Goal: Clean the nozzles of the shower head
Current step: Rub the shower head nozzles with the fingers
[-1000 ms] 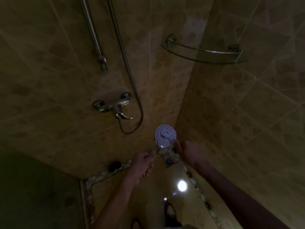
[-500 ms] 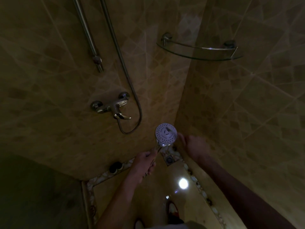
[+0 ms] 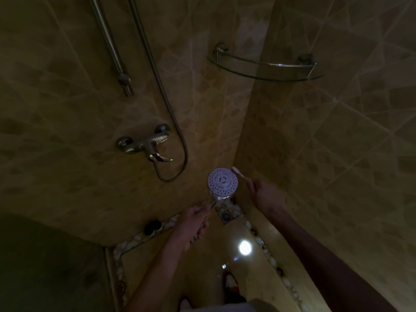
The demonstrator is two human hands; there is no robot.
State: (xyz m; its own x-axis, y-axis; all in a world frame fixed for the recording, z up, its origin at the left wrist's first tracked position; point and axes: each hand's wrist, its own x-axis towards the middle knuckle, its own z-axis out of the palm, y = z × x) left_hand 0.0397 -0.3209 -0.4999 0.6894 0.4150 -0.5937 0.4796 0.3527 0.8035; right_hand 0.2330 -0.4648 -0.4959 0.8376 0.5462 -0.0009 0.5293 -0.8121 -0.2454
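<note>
The left hand (image 3: pixel 191 224) is closing its grip around the handle of the shower head (image 3: pixel 222 182), turning the white nozzle face up toward the person, probably so the holes are easy to reach. The right hand (image 3: pixel 267 194) is gripping a toothbrush (image 3: pixel 239 172), with the bristle end just beside the right rim of the face, not on the nozzles. The hose (image 3: pixel 157 86) is hanging in a loop near the tap (image 3: pixel 144 146) on the left. A glass shelf (image 3: pixel 265 68) is far above, well apart. The floor drain (image 3: pixel 225 215) is lying below. Nothing is blocking the brush.
</note>
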